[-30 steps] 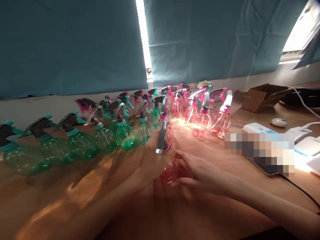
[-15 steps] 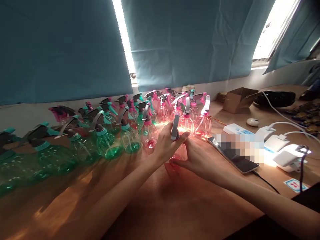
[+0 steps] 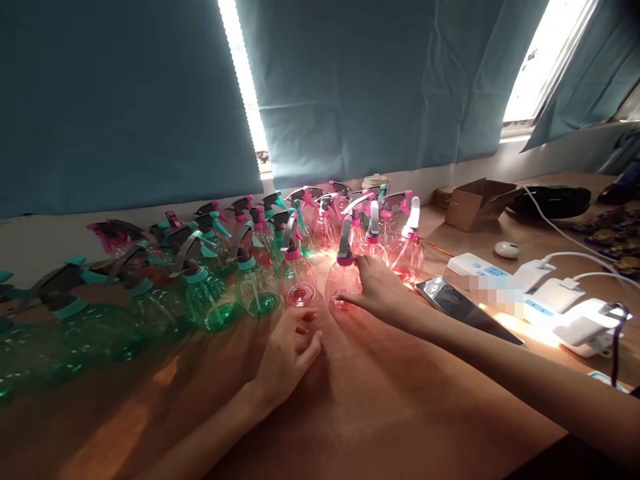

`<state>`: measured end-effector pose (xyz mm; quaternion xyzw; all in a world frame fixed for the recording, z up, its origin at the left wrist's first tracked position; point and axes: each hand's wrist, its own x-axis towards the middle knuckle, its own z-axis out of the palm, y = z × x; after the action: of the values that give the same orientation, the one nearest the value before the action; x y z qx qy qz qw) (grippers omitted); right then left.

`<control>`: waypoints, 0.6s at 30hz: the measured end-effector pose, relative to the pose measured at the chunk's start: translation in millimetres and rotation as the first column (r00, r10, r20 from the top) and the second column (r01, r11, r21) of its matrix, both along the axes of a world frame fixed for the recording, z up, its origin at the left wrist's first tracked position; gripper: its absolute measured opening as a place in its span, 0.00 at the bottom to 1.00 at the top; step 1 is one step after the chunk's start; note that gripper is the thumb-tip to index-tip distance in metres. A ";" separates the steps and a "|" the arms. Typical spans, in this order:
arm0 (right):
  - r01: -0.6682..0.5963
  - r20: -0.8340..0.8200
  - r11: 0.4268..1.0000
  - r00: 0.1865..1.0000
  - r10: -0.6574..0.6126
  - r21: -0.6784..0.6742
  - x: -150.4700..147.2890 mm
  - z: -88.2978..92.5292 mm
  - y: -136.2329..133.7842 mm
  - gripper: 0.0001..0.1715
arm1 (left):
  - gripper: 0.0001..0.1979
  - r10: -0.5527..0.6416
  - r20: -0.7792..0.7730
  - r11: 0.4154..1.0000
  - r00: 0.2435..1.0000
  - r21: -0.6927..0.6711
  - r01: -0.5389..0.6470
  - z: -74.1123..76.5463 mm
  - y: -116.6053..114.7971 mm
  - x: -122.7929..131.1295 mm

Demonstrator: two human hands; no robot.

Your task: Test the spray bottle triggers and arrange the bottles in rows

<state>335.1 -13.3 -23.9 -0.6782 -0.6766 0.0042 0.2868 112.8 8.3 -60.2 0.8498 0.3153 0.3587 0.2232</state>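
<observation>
A clear pink spray bottle [image 3: 334, 283] with a magenta collar and grey trigger stands upright at the front of the group. My right hand [image 3: 383, 293] grips it from the right, thumb across its front and fingers partly hidden behind it. My left hand [image 3: 289, 353] is empty, fingers loosely apart, just above the wooden table. Nearest to that hand is another pink spray bottle [image 3: 299, 283]. A green spray bottle [image 3: 259, 297] stands left of it.
Several green and pink spray bottles fill the left and back of the table [image 3: 360, 427]. On the right lie a phone [image 3: 463, 307], a white power strip [image 3: 487, 270] with chargers and cables, and an earbud case [image 3: 507, 250]. An open cardboard box [image 3: 473, 207] sits behind.
My left hand has let go of the spray bottle's top and drawn back toward the lower left, opening. My right hand stays on the bottle, which now stands slightly farther back.
</observation>
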 end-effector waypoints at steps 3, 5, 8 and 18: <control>0.041 0.063 0.999 0.997 -0.039 -0.036 -2.8 4.6 10.0 0.30 | 0.09 0.008 -0.021 1.000 1.000 -0.011 -0.009 -8.0 -2.0 -6.3; 0.081 0.109 0.995 0.991 -0.073 -0.064 -5.4 7.7 15.3 0.31 | 0.09 0.003 -0.032 1.000 0.999 -0.016 -0.003 -9.2 -1.8 -6.4; 0.141 0.147 0.983 0.981 -0.124 -0.113 -9.7 11.5 21.6 0.33 | 0.09 -0.015 -0.037 1.000 0.999 -0.023 0.014 -8.8 -1.2 -5.3; 0.178 0.154 0.971 0.976 -0.153 -0.160 -14.5 9.2 39.2 0.35 | 0.09 -0.028 -0.019 0.997 0.999 -0.072 0.027 -10.4 -2.6 -5.7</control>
<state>320.6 25.8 -14.7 -0.7532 -0.6332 -0.0090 0.1777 107.1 5.7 -70.6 0.8491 0.3184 0.3354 0.2553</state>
